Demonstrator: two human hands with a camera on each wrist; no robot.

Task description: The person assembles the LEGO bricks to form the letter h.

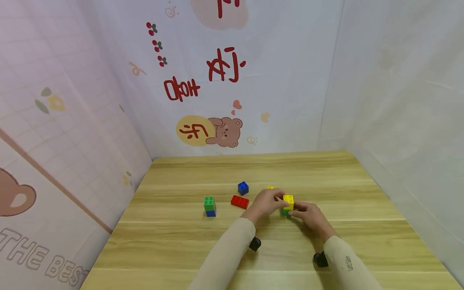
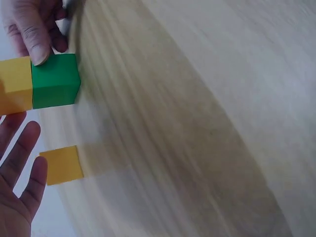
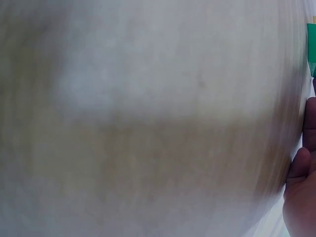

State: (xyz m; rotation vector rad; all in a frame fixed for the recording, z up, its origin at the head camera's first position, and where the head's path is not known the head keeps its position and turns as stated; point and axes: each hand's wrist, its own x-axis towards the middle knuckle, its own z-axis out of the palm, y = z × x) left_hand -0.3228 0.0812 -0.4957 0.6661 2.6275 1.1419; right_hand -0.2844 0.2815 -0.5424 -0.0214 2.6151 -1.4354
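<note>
In the head view a yellow brick [image 1: 288, 199] sits on top of a green brick [image 1: 286, 212]. My left hand [image 1: 266, 202] pinches the yellow brick from the left between thumb and forefinger. From the other side, my right hand [image 1: 312, 216] grips the green one, its thumb across the front. The left wrist view shows the two joined face to face, the right thumb near their seam. Behind my left hand a second yellow brick [image 2: 63, 165] lies on the table, mostly hidden in the head view. Only an edge of the green brick [image 3: 312, 44] enters the right wrist view.
Left of my hands lie a red brick [image 1: 239, 201] and a blue brick [image 1: 243, 187]. Farther left stands a stack, a green brick [image 1: 209, 203] on a blue one [image 1: 211, 213]. Printed cloth walls [image 1: 282, 80] border the wooden table [image 1: 174, 249] at the back and sides.
</note>
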